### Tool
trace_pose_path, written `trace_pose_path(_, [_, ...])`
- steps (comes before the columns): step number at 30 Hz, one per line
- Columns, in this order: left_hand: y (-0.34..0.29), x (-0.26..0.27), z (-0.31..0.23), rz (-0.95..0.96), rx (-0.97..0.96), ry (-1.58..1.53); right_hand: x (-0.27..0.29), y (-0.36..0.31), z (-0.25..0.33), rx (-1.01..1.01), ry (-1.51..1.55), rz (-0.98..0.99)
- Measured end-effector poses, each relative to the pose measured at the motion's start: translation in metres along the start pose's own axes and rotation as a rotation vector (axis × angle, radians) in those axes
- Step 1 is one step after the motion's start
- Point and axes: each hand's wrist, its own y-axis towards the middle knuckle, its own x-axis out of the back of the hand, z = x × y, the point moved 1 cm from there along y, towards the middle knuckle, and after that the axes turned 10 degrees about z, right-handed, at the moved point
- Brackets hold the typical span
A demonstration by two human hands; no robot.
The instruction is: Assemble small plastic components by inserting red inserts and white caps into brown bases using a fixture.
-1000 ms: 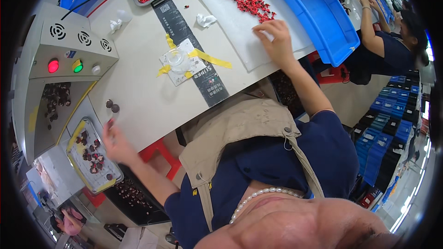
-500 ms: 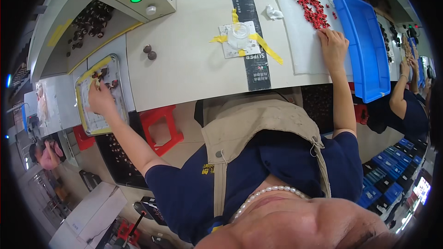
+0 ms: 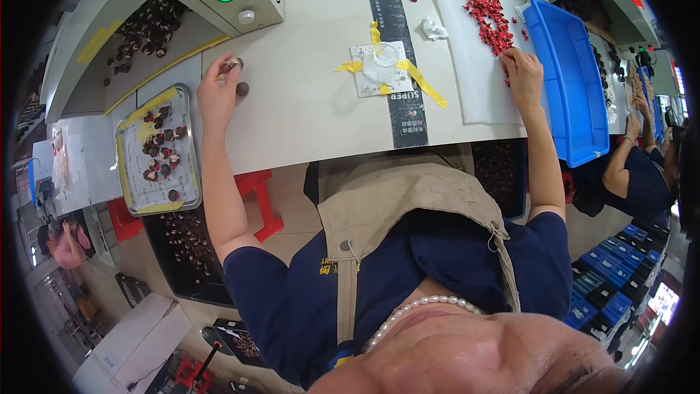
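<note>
A small round dark brown piece is pinched in the left hand fingers on the pale counter; the right hand fingers are spread, released, on small red pieces

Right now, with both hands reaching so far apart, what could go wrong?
1. The left hand is picking at small dark round pieces near the table's front edge; one might roll off onto the floor.
2. The right hand rests at the pile of small red pieces; a sweep could scatter them over the white sheet.
3. The metal tray hangs low on the left; an elbow could possibly bump it.
</note>
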Motion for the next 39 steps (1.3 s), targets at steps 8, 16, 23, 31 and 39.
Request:
trace_pose_path(8, [-0.055,-0.073,-0.059,0.265,-0.03,-1.236,0.002,0.018,0.086,0.063,0.634,0.01])
trace_pose_path(16, [-0.092,-0.128,-0.094,0.527,0.063,-1.364,-0.006,0.035,0.176,0.234,0.684,0.173])
trace_pose_path(23, [-0.091,-0.125,-0.085,0.535,0.125,-1.394,-0.01,0.041,0.19,0.405,0.532,0.159])
trace_pose_path(31, [-0.089,-0.125,-0.085,0.534,0.119,-1.401,-0.008,0.048,0.195,0.546,0.418,0.174])
trace_pose_path(39, [-0.091,-0.126,-0.086,0.529,0.127,-1.419,-0.008,0.061,0.186,0.644,0.225,0.164])
